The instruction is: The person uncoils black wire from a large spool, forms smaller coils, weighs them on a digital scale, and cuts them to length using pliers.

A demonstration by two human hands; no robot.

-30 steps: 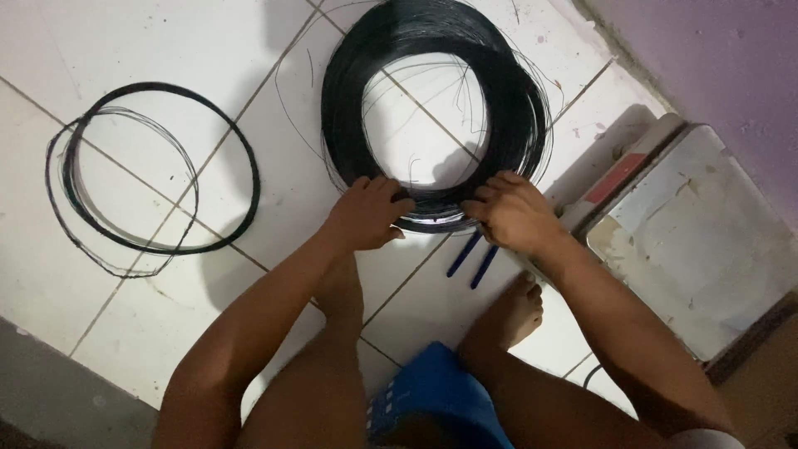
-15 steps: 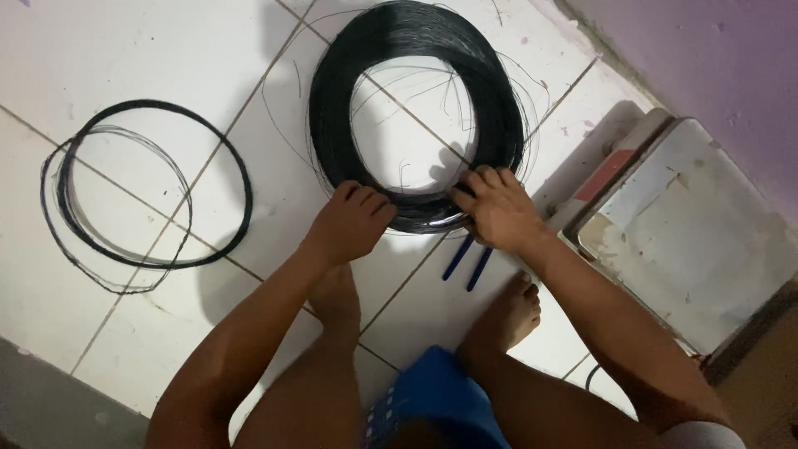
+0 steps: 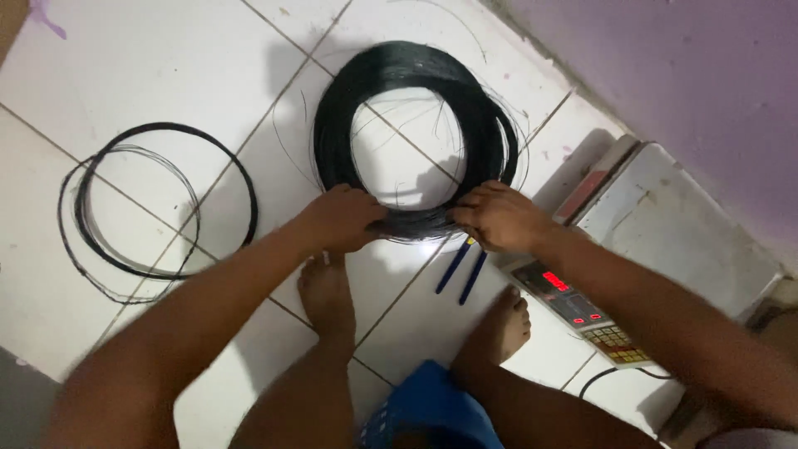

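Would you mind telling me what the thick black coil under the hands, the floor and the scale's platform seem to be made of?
The thick black coil looks like thin dark wire, perhaps coated or annealed metal: stray springy strands stick out.

The floor seems glazed white ceramic tile, with grout lines and a soft sheen.

The scale's platform looks like dull, worn metal, though painted plastic is possible.

The left hand and right hand both grip the coil.

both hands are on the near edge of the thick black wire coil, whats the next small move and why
Probably close both hands round the thick black wire coil: the left hand and right hand press its near edge, loose strands stray off it, and it lies flat on the white tiled floor.
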